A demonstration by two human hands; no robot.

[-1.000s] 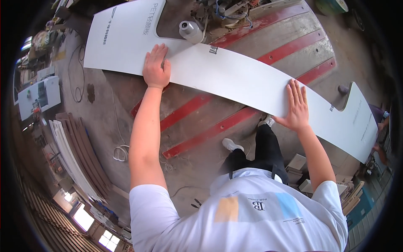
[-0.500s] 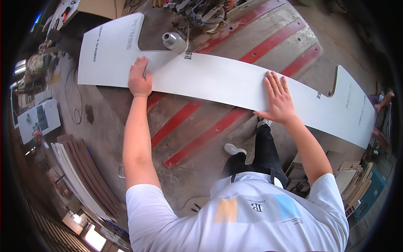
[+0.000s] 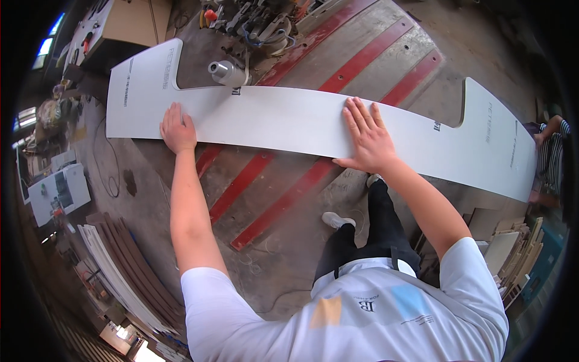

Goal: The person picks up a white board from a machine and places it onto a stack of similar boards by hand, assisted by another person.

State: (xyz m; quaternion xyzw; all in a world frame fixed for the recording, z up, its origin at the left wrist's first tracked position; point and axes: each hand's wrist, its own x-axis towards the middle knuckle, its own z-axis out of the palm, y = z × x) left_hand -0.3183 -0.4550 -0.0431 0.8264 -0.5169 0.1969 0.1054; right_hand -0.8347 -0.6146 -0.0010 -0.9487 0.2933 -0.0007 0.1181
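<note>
A long white panel (image 3: 271, 123) with a wide U-shaped cutout along its far side lies across a flat bed with red strips. My left hand (image 3: 178, 128) rests flat on its left part, fingers pointing away from me. Further right, my right hand (image 3: 368, 136) presses flat on the panel with fingers stretched and the thumb by the near edge. Inside the cutout, close to its left corner, stands a grey metal cylinder (image 3: 226, 73), upright beside the panel's edge. Whether they touch, I cannot tell.
At the panel's right end a co-worker in a striped top (image 3: 552, 157) has a hand at the edge. Red strips (image 3: 295, 205) cross the bed. Brown boards (image 3: 136, 265) are stacked at lower left, wood pieces (image 3: 512, 253) at right. A cardboard box (image 3: 136, 24) stands far left.
The whole view has shifted. Against the grey cylinder, the panel has slid slightly left, with both my hands still flat on it. The co-worker shows more at the right end.
</note>
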